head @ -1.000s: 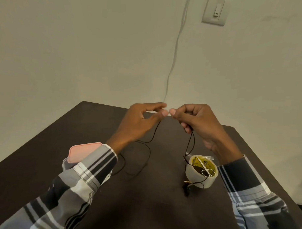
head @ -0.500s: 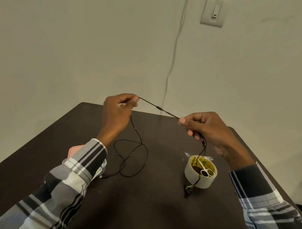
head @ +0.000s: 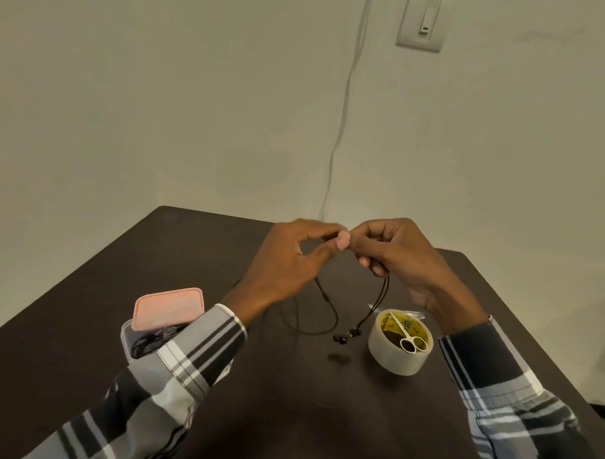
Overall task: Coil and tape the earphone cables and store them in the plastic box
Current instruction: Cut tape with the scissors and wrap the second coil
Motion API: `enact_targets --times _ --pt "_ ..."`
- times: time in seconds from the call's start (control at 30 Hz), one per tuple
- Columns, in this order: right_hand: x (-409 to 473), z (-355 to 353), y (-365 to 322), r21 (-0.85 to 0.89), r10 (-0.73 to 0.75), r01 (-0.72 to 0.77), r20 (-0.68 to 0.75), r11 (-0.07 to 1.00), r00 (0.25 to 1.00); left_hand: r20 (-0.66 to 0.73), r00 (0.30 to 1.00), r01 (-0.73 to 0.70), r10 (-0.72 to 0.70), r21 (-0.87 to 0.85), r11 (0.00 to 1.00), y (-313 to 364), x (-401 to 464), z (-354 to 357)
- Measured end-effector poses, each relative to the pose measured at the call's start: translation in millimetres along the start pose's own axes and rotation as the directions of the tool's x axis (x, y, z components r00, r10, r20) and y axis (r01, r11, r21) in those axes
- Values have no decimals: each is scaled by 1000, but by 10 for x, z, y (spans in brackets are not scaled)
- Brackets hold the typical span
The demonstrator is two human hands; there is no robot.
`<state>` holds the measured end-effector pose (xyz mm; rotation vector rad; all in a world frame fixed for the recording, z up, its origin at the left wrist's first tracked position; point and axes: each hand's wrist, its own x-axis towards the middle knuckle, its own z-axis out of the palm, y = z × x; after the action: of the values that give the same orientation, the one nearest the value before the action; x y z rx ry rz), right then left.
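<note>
Both hands are raised over the dark table (head: pixel 322 419) with fingertips meeting. My left hand (head: pixel 286 263) pinches the thin black earphone cable (head: pixel 329 305) between thumb and forefinger. My right hand (head: pixel 396 256) grips gathered strands of the same cable, which hang down to two earbuds (head: pixel 345 336) just above the table. A loose loop of cable lies on the table below my left hand. The clear plastic box (head: pixel 127 340) with a pink lid (head: pixel 168 307) stands at the left, partly behind my left sleeve, with dark cables inside.
A roll of clear tape (head: pixel 398 342) stands right of the earbuds, with small white scissors (head: pixel 408 339) lying across its top. A light switch (head: pixel 421 22) and a white wall cable (head: pixel 343 110) are on the wall behind the table.
My hands were apart with the cable stretched between them; now they have come together again. The earbuds have lifted off the table and hang from my right hand.
</note>
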<state>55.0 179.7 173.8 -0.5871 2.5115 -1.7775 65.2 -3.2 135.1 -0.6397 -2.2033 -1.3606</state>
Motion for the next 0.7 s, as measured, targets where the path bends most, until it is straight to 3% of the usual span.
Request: enact_targets --times 0.1,0.33,0.7 --pt "1 -39 20 14 14 -13 -18 1000 1000 -30 999 15 -17 -40 999 -5 31 -10" --pt "-50 -195 181 22 72 -71 -43 997 996 -293 944 118 -154 -135 984 -108 147 -213" --pt "-73 -169 309 71 98 -114 203 991 974 -362 896 147 -257 -304 941 -80 279 -285"
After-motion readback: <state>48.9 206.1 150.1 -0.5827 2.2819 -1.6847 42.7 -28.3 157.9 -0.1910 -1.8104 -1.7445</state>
